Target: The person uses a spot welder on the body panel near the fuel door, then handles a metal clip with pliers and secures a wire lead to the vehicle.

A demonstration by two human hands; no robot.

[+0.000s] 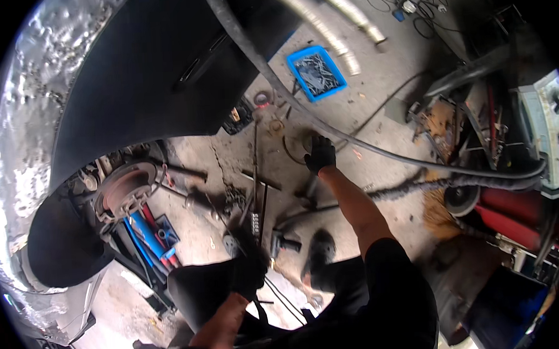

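My right hand (321, 154), in a black glove, reaches out over the concrete floor with its fingers extended. It is nearest a thin curved ring (288, 150) and small round parts on the floor. My left hand (250, 274), also black-gloved, is curled low in front of my knee. What it holds, if anything, is lost against dark clothing. Just beyond it lie long metal bars (255, 150) and a dark pistol-shaped power tool (287, 243). To the left, a rusty brake disc (128, 190) sits exposed under the black car fender (129, 87).
A blue tray (292, 61) of bolts stands ahead. A dark hose (379, 153) arcs across to the right, below pale ribbed hoses (319, 27). On the left is a blue and red floor jack (145, 235). Red machinery (506, 219) and scrap parts crowd the right side.
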